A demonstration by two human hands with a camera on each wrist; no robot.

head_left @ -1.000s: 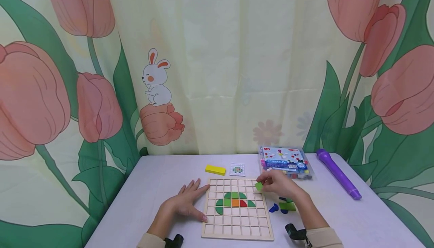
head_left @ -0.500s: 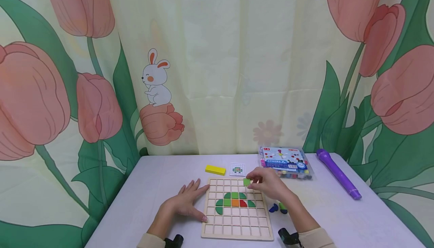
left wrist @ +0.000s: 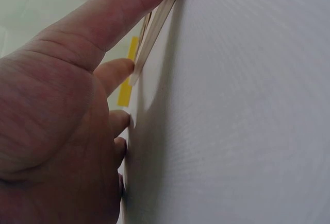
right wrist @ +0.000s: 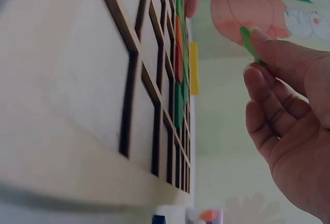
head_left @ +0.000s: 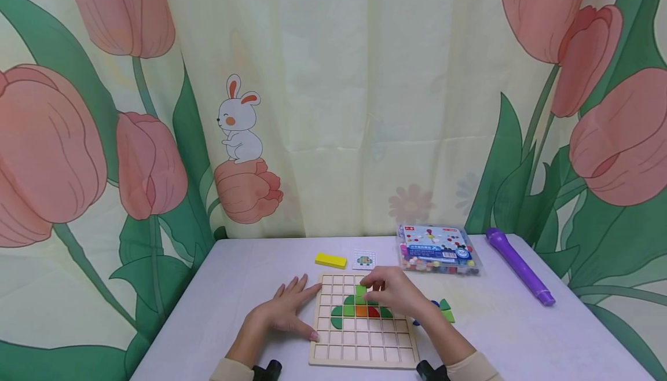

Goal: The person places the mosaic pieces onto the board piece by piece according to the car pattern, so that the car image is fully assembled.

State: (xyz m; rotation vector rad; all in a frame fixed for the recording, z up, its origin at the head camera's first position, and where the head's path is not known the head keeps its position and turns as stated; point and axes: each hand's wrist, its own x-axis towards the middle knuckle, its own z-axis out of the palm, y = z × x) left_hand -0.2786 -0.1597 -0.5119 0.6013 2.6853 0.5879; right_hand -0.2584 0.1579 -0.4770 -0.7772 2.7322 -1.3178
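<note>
A wooden grid board (head_left: pixel 365 355) lies on the table, with green, orange and red tiles set in its upper middle squares. My right hand (head_left: pixel 398 293) is over the board's upper part and pinches a light green square tile (head_left: pixel 361 290) between thumb and forefinger. In the right wrist view that tile (right wrist: pixel 250 45) appears edge-on, held off the board. With fingers spread, my left hand (head_left: pixel 283 310) rests at the board's left side. Its thumb (left wrist: pixel 129 7) touches the board's edge in the left wrist view, and the forefinger touches it farther up.
Behind the board are a yellow block (head_left: pixel 330 261) and a small pattern card (head_left: pixel 364 260). A clear box of colored pieces (head_left: pixel 440 251) stands at the back right, beside a purple stick (head_left: pixel 521 268). Loose green tiles (head_left: pixel 446 310) lie right of the board, partly behind the right forearm.
My right hand has moved left from the board's top right corner, carrying the light green tile to just above the tile pattern. The left hand has stayed in place.
</note>
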